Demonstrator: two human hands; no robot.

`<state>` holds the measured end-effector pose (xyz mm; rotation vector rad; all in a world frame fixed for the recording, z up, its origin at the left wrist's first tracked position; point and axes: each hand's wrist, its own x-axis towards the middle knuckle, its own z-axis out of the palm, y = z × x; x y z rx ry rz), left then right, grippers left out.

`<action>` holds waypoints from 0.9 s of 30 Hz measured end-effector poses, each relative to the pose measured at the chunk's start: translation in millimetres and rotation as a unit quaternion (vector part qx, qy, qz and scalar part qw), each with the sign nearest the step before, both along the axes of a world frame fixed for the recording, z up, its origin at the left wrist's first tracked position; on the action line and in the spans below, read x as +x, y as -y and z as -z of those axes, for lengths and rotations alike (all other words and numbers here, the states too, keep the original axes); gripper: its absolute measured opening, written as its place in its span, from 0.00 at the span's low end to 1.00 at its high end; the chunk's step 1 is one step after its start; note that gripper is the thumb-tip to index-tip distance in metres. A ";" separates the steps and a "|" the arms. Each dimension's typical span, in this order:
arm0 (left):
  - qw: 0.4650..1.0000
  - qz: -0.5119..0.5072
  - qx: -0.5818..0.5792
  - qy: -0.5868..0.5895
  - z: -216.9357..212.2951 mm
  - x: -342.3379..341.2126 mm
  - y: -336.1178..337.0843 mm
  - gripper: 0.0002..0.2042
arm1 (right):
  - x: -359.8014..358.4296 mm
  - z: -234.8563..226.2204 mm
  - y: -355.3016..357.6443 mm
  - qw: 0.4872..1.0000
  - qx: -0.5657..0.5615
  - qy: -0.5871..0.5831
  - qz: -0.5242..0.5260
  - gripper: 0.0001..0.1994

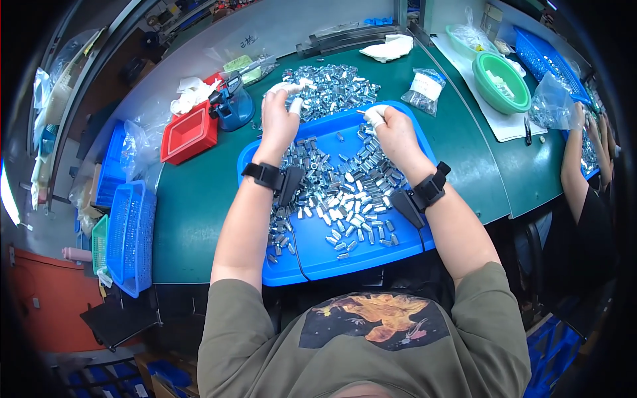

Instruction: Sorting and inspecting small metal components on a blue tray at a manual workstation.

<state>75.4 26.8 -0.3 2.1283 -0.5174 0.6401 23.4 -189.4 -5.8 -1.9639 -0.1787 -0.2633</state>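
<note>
My left hand (279, 118) reaches past the tray's far left edge to a heap of small shiny metal cylinders (335, 89) on the table. White covers wrap its fingertips, and thumb and fingers stand apart with nothing visible between them. Over the tray's far right part, my right hand (400, 136) pinches with white-covered fingertips. A small metal cylinder (361, 113) seems to stick out of that pinch. Below both hands, the blue tray (312, 270) holds many loose metal cylinders (355, 199), densest in its middle. Each wrist wears a black strap with a device.
Left of the tray stand a red bin (189, 136) and a blue tape dispenser (233, 106). A bag of parts (424, 91) lies at right, before green bowls (501, 83). Blue baskets (131, 239) flank the table's left edge. Another person's arms (576, 162) work at far right.
</note>
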 end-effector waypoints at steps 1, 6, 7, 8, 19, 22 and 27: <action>0.994 -0.020 0.081 0.073 -2.6 -3.2 0.5 0.07 | 0.8 3.1 0.0 1.000 -0.005 -0.003 0.007 0.11; 0.970 0.088 0.171 -0.152 -4.5 -34.4 32.8 0.08 | 3.4 10.3 0.7 0.999 -0.020 0.001 0.027 0.11; 0.960 0.081 0.213 -0.162 0.7 -33.4 32.9 0.08 | 3.1 9.7 -1.6 0.999 -0.023 0.002 0.024 0.11; 0.948 0.074 0.255 -0.173 4.7 -32.7 32.6 0.08 | 2.2 9.3 -3.7 0.999 -0.026 0.005 0.022 0.11; 0.833 0.182 -0.327 -0.408 -11.6 -33.6 29.3 0.10 | -13.6 -4.3 -12.0 0.999 -0.013 0.005 -0.033 0.10; 0.805 0.230 -0.356 -0.415 -13.6 -38.5 35.0 0.10 | -13.6 -1.5 -13.6 0.999 0.001 0.044 -0.015 0.09; 0.835 0.242 -0.283 -0.405 -12.0 -39.4 36.0 0.09 | -15.1 -1.5 -11.6 0.998 -0.027 0.055 -0.009 0.09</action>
